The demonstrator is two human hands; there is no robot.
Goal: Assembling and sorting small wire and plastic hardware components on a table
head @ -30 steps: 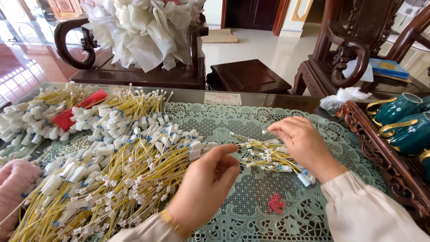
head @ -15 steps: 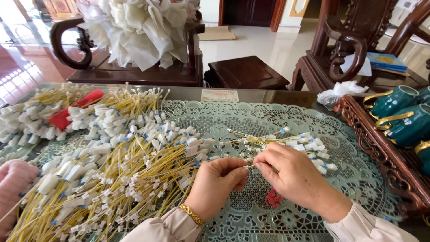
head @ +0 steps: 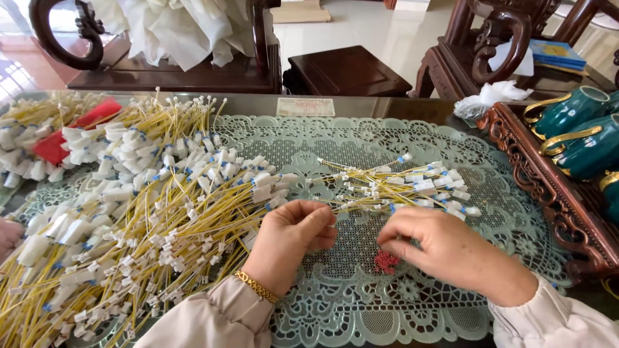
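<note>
My left hand (head: 290,241) and my right hand (head: 445,248) rest on a pale green lace mat (head: 361,303), fingers pinched, a little apart from each other. Both seem to grip the near end of a thin yellow wire (head: 361,207) from a small bundle of yellow wires with white connectors (head: 406,183) just beyond my fingertips. A far bigger heap of the same wires (head: 148,212) spreads across the mat to the left of my left hand. A small red scrap (head: 385,261) lies by my right thumb.
A carved wooden tray (head: 548,193) with teal cups (head: 570,113) stands at the right. Crumpled white tissue (head: 493,96) lies behind it. A red piece (head: 77,129) sits in the far heap. Another person's hand (head: 8,235) shows at the left edge. Wooden chairs (head: 490,45) stand behind.
My right hand came back from the small bundle to meet my left hand in front of me. The two hands have since drawn slightly apart. The view has tilted down a little.
</note>
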